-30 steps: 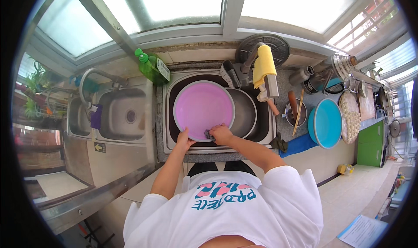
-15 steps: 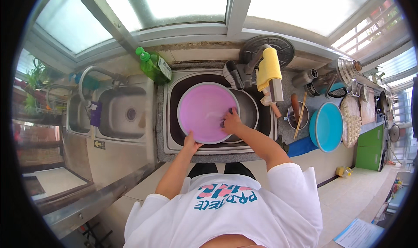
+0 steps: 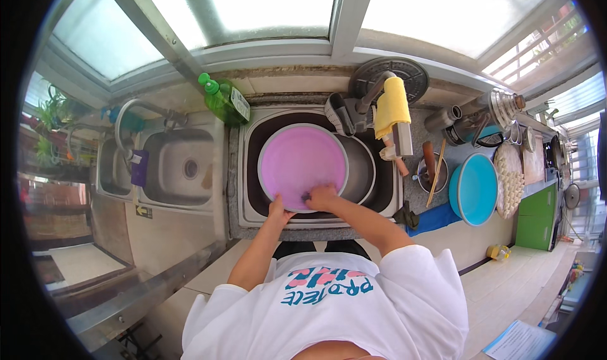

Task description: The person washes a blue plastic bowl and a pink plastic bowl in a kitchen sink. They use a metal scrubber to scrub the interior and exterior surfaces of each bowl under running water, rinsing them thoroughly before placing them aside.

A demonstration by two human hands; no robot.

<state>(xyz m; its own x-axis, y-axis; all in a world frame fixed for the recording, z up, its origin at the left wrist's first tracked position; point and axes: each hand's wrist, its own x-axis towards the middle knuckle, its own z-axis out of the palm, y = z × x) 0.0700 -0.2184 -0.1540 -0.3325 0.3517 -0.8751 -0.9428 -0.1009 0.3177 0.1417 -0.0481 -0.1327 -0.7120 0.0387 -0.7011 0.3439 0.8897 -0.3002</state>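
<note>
A round basin (image 3: 297, 154), pink inside with a pale rim, sits tilted in the dark sink (image 3: 253, 123), partly over a metal bowl (image 3: 361, 170). My left hand (image 3: 277, 209) is closed on its near rim, slightly left of the middle. Inside the basin, close to the near rim, my right hand (image 3: 322, 198) presses a small dark scouring pad (image 3: 306, 197) against the surface. The pad is mostly covered by my fingers, and its exact kind is hard to make out.
Behind the sink stand a green soap bottle (image 3: 226, 100) and a faucet with a yellow cloth (image 3: 392, 107) over it. To the right are a small pot (image 3: 442, 167), chopsticks (image 3: 436, 175), a blue basin (image 3: 475, 189) and a tray of pale dumplings (image 3: 508, 186). A second sink (image 3: 180, 154) lies left.
My right hand has moved with the scouring pad from the basin's right side toward me and left, down to the near rim. My left hand keeps its hold.
</note>
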